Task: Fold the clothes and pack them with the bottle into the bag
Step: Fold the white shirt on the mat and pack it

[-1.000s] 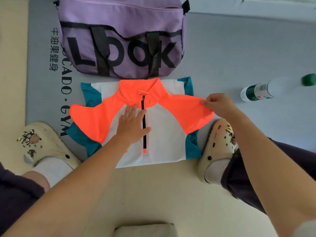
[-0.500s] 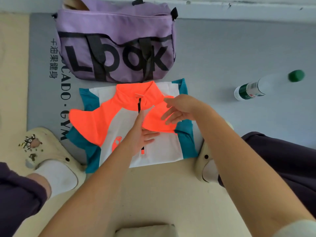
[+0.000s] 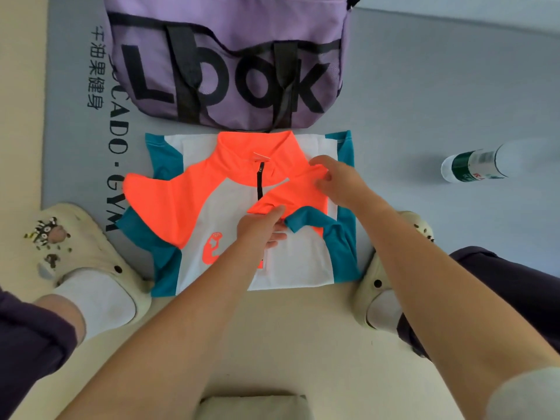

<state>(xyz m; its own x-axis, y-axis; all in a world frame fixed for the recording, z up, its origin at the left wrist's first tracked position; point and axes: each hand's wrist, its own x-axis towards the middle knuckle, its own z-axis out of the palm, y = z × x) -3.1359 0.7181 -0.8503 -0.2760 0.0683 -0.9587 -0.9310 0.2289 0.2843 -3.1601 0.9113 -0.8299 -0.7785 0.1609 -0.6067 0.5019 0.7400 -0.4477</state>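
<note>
Right hand [image 3: 339,180]: lies on folded-in orange sleeve of shirt [image 3: 230,213], fingers loosely bent, pressing fabric; grip not clear, can't tell if it pinches
Left hand [image 3: 260,228]: at shirt centre by zipper, index finger stretched to edge of folded sleeve, other fingers tucked under; touching fabric, no clear clench
Shirt: flat, front up, white body, orange collar and shoulders, teal sides; collar points at bag; its sleeve under the right hand is folded over the chest, teal cuff curled just beside left hand; other sleeve spread out flat
Bag [image 3: 230,59]: purple, black "Look" lettering, black straps; just beyond shirt collar, nearly touching
Bottle [image 3: 475,165]: clear, green label, lying on its side, well apart from shirt, on right-hand side
Mat [image 3: 424,101]: grey, printed text along edge; under bag, bottle, most of shirt
Shoes: cream clog [image 3: 81,256] beside spread sleeve side of shirt; second clog [image 3: 381,292] touching shirt's opposite lower corner
</note>
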